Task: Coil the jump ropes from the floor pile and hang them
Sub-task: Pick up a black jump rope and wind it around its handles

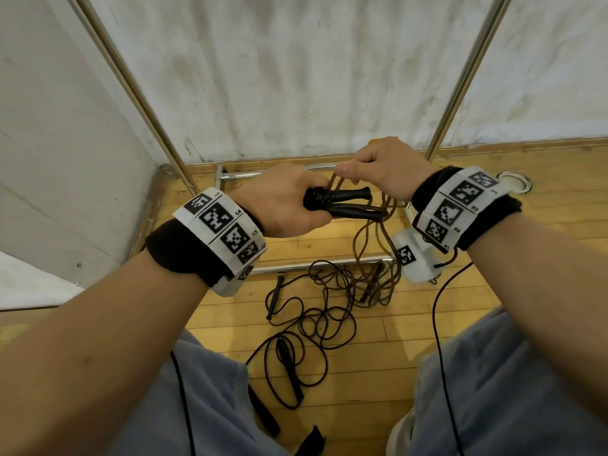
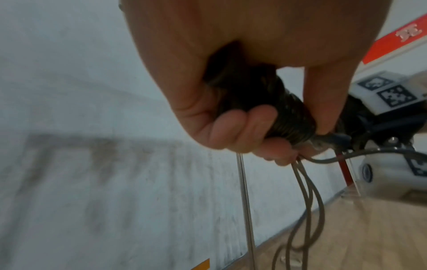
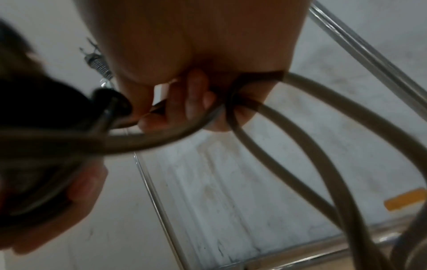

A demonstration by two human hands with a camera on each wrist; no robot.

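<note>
Fig.: left hand (image 1: 279, 200) clenches the two black handles (image 1: 348, 202) side by side w/ several turns of brown rope (image 1: 371, 238) already wound on, so the bundle stays fixed. Right hand (image 1: 383, 169), at 1 o'clock of the left, grasps the hanging loops, prob. to keep tension for the next turn. Other ropes (image 1: 316, 317) lie tangled on the floor (image 1: 411, 330) at 6 o'clock, between rack poles (image 1: 460, 80).

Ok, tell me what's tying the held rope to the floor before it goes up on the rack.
Its loose loops hang from the right hand into the pile below, possibly tangled there. Between the hands and the rack's poles, nothing visible.
</note>
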